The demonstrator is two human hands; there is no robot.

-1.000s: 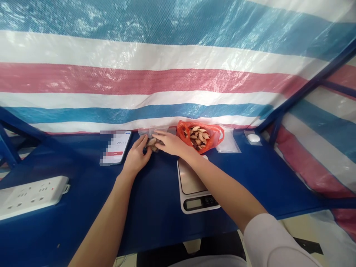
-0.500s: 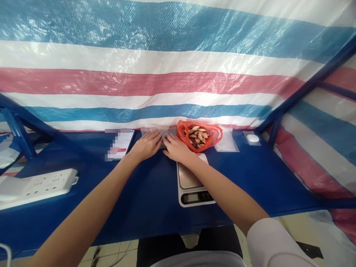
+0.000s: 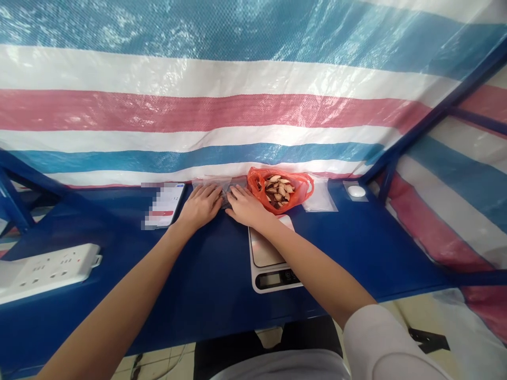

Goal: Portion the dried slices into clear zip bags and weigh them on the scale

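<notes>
Both hands lie side by side on a clear plastic bag (image 3: 225, 184) at the back of the blue table. My left hand (image 3: 201, 205) rests palm down on the bag's left part, fingers stretched forward. On its right part lies my right hand (image 3: 246, 206), also flat with fingers apart. Just right of that hand stands an open red plastic bag (image 3: 304, 194) holding brown and pale dried slices (image 3: 282, 190). Under my right forearm is a white kitchen scale (image 3: 269, 256), partly covered by the arm. What the clear bag contains is hidden by my hands.
A phone (image 3: 168, 203), partly blurred out, lies left of my hands. A white power strip (image 3: 51, 269) is at the left edge. Clear plastic bags (image 3: 321, 195) lie right of the red bag, then a round white object (image 3: 357, 191). A striped tarp (image 3: 237, 113) hangs behind.
The view has shifted slightly, so the table's things sit a little further left. My hands stay on the clear bag, with the left one seemingly a little flatter.
</notes>
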